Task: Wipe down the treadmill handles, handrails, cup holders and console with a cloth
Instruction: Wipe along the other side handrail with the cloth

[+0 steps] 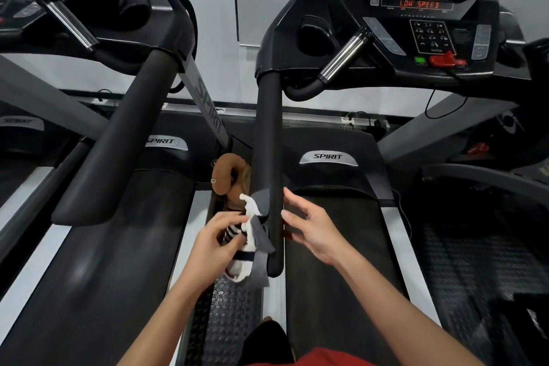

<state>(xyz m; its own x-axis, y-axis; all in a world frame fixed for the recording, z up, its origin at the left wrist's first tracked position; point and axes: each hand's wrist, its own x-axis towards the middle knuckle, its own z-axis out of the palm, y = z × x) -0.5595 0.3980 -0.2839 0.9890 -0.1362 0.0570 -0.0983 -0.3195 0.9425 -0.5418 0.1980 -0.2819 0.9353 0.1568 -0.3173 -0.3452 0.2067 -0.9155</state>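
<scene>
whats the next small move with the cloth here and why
Probably slide the cloth up the handrail toward the console: the left hand pinches it at the rail's near end, and the right hand is open alongside.

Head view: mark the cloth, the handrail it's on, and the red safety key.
cloth (259, 236), head view, grey fold below the white edge.
handrail (267, 142), head view, middle of the black padded bar.
red safety key (442, 60), head view, centre of its red body.

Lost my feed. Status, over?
Left hand holds cloth on handrail end. Right hand open beside handrail. Slipper on floor below, not blocking.
</scene>
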